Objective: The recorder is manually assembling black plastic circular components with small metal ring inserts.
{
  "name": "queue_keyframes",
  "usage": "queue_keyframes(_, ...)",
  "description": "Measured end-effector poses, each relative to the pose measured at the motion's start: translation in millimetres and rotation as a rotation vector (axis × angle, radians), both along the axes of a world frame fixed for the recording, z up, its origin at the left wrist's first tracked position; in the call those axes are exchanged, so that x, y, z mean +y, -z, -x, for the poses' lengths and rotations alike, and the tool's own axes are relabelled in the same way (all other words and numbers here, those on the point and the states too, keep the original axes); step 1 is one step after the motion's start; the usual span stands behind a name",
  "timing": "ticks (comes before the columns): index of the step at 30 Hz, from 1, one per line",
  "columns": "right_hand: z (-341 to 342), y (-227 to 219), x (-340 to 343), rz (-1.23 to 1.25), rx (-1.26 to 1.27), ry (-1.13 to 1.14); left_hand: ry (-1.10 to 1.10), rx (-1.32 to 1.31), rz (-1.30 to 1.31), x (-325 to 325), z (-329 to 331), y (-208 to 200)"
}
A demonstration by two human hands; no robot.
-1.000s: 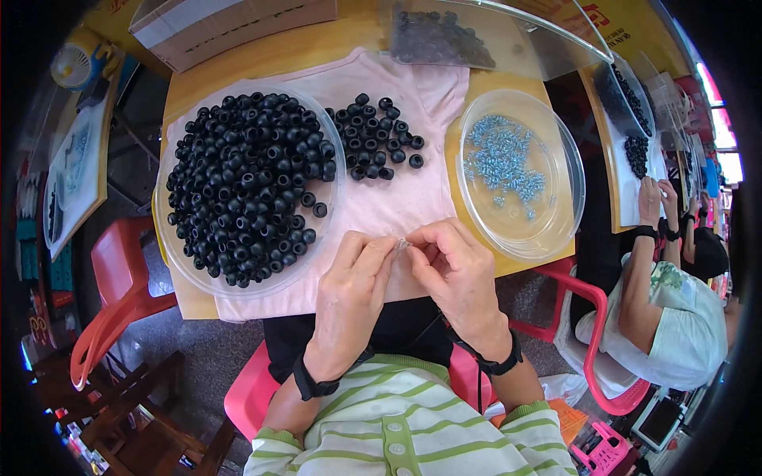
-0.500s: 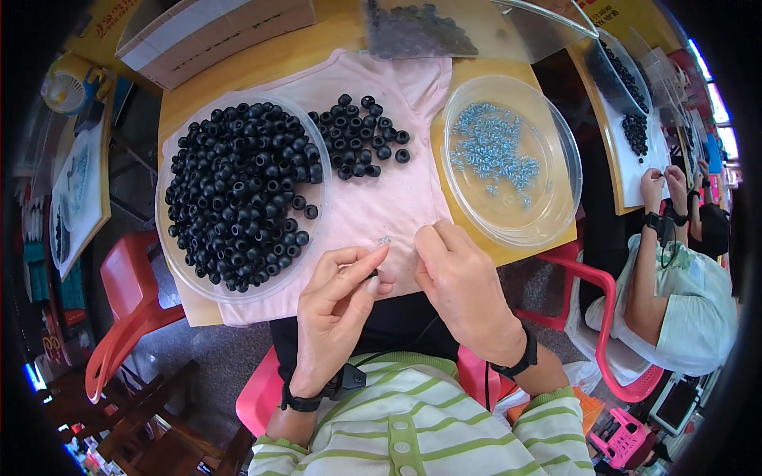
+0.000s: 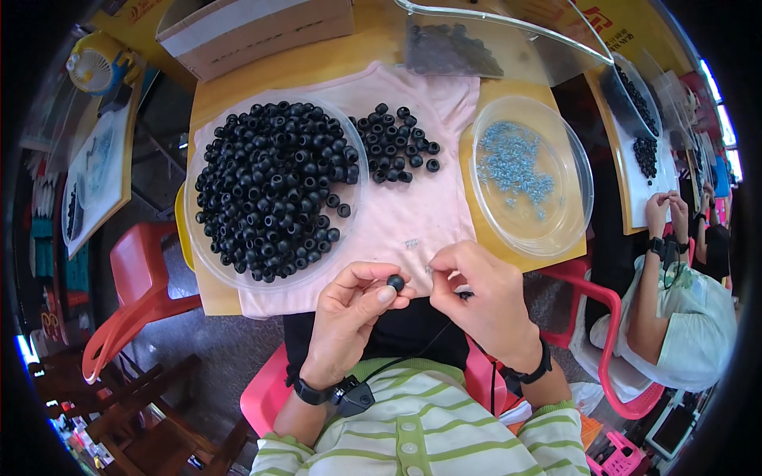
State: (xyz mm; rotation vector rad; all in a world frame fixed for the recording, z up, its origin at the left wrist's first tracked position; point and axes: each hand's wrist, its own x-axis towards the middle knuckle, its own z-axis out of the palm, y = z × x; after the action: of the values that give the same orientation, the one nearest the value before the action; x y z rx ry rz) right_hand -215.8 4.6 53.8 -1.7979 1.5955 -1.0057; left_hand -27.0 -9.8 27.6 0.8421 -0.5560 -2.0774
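A single round black bead [image 3: 395, 282] is pinched between the thumb and fingers of my left hand [image 3: 349, 305]. Close beside it, my right hand [image 3: 488, 297] has its fingertips together. Something tiny and pale seems to show at those fingertips, and a dark spot appears under the curled fingers; I cannot make out either. Just beyond the hands, a few tiny clear pieces [image 3: 411, 243] lie on the pink cloth [image 3: 397, 210]. Left of them, a round clear tray [image 3: 205, 252] is heaped with black beads [image 3: 270, 186]. More loose black beads [image 3: 394, 143] lie on the cloth beside it.
On the right, a clear round dish [image 3: 548, 238] holds small bluish clear pieces [image 3: 516, 163]. A cardboard box [image 3: 254, 40] and a clear bin [image 3: 516, 51] stand at the table's far side. Red chairs [image 3: 139, 270] flank the table. Another person [image 3: 675, 317] sits at the right.
My left hand has turned so the black bead shows at its fingertips. My right hand has come nearer to it. The whole view has shifted slightly.
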Motion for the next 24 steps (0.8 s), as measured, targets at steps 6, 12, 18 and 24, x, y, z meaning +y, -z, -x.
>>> queue_keyframes(6,-6.0,-11.3,5.3,0.077,-0.133,-0.021,0.020,0.060,0.048,5.5,3.6,9.0)
queue_keyframes(12,-4.7,-14.7,13.8,0.052,-0.134,-0.005,-0.025,0.096,0.025,3.7,4.7,2.2)
queue_keyframes(18,-5.5,-17.6,15.1,0.030,-0.169,-0.018,0.004,0.005,0.080,9.2,2.8,3.8)
queue_keyframes(24,-5.7,-20.2,15.0,0.092,-0.006,-0.046,0.013,-0.117,0.159,11.8,1.7,-0.2)
